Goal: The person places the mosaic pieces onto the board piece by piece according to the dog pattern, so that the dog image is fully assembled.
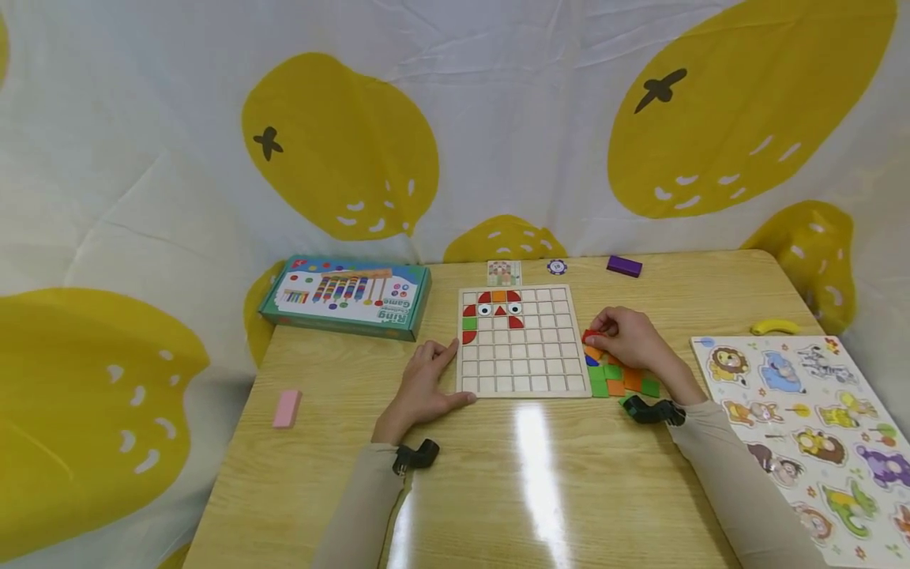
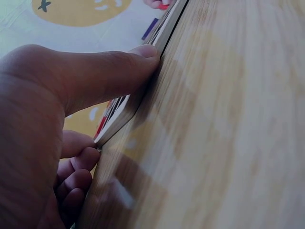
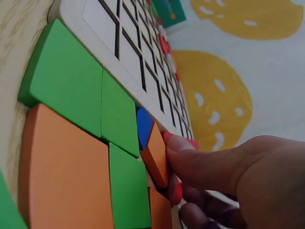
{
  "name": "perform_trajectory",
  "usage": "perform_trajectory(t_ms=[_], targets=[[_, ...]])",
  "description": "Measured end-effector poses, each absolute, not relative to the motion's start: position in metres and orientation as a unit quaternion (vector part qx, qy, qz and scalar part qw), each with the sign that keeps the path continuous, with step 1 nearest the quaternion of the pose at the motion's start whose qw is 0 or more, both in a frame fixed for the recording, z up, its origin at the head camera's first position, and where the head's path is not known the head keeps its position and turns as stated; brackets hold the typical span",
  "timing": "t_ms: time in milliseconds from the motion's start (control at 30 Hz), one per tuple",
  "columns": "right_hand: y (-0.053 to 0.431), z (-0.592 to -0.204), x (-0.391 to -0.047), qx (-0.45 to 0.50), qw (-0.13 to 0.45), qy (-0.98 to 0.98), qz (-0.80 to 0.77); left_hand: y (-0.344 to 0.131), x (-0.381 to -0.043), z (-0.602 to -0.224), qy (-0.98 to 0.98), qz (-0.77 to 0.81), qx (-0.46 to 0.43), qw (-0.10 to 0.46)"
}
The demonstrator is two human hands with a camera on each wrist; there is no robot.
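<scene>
A wood-grain tabletop supports the grid board. The left hand, fingers extended, touches the board's near and left edges; the right hand pinches a red piece beside loose tiles. A picture card lies beyond.

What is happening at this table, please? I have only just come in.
A person is working on a wooden grid board. Their left hand touches its near left corner area, while the right hand pinches a red piece beside the right edge, by some loose tiles. Red, orange, green and eye-patterned pieces fill squares toward the upper left; most squares are bare. A small picture card lies beyond the board.
</scene>
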State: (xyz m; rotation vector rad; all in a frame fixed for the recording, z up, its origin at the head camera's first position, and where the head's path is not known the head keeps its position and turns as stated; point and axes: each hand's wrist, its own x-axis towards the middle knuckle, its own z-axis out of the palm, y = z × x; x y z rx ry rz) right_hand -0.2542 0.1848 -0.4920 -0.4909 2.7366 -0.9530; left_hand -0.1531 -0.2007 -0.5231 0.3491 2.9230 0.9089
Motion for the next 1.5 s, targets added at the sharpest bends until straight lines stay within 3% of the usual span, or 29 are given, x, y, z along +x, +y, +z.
perform_trajectory(t_ms=[167,400,667,967,1500], targets=[[0.184,-0.493,-0.254,-0.174,0.086,0.917,-0.350,-0.201,-0.153,-0.527,0.948,0.294,0.117,0.032],[0.167,-0.488,-0.261,-0.188,-0.002,0.889,-0.418,-0.202,-0.155,-0.530,0.948,0.292,0.121,0.031],[0.123,-0.493,-0.261,-0.187,0.041,0.866,-0.462,-0.202,-0.154,-0.530,0.947,0.294,0.124,0.030],[0.092,-0.512,-0.259,-0.255,0.063,0.868,-0.421,-0.199,-0.155,-0.531,0.949,0.291,0.112,0.040],[0.084,-0.508,-0.262,-0.294,0.021,0.882,-0.368,-0.201,-0.156,-0.527,0.951,0.285,0.119,0.029]])
